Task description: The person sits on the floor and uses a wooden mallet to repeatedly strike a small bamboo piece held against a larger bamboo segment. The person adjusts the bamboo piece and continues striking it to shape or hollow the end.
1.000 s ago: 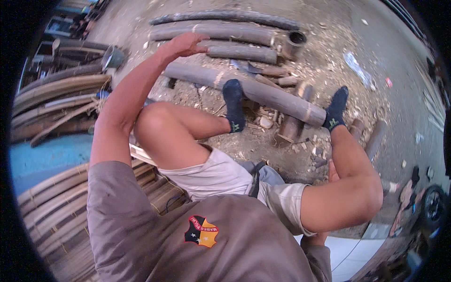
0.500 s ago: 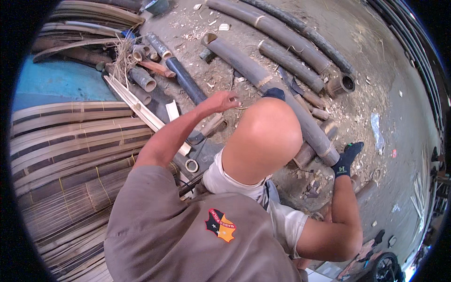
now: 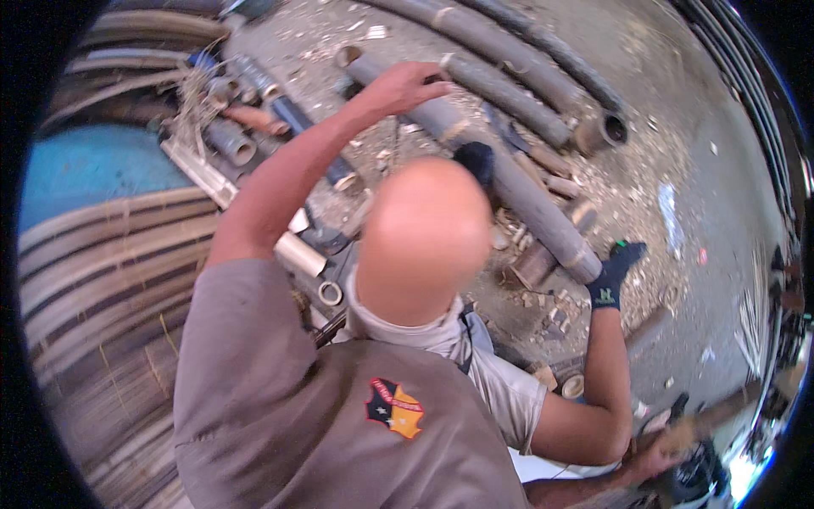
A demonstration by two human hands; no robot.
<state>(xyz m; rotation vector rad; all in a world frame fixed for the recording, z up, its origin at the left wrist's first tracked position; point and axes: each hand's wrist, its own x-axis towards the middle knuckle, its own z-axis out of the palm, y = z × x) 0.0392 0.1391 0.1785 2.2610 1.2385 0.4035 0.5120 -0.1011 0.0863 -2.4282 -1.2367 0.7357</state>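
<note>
A long grey-brown bamboo pole (image 3: 543, 216) lies slantwise on the floor in front of me. My left hand (image 3: 407, 87) reaches over its far part, fingers curved and apart, with nothing seen in them; whether it touches the pole I cannot tell. At the lower right, my right hand (image 3: 666, 451), smeared by motion, is closed round a long brown piece that looks like wood or bamboo (image 3: 725, 409). One dark-socked foot (image 3: 617, 265) rests against the pole's near end. Another dark-covered foot (image 3: 476, 161) is beside its middle, partly behind my raised knee.
More bamboo poles (image 3: 509, 102) lie beyond, with a short hollow piece (image 3: 598, 133). Split bamboo slats (image 3: 110, 254) are stacked at the left by a blue sheet (image 3: 102, 165). A bamboo ring (image 3: 330, 293) lies near my thigh. Chips and clear plastic (image 3: 670, 216) litter the floor.
My left hand has moved forward and over the pole. My right hand has come into view at the lower right with a long brown piece. My raised knee has shifted left in the picture.
</note>
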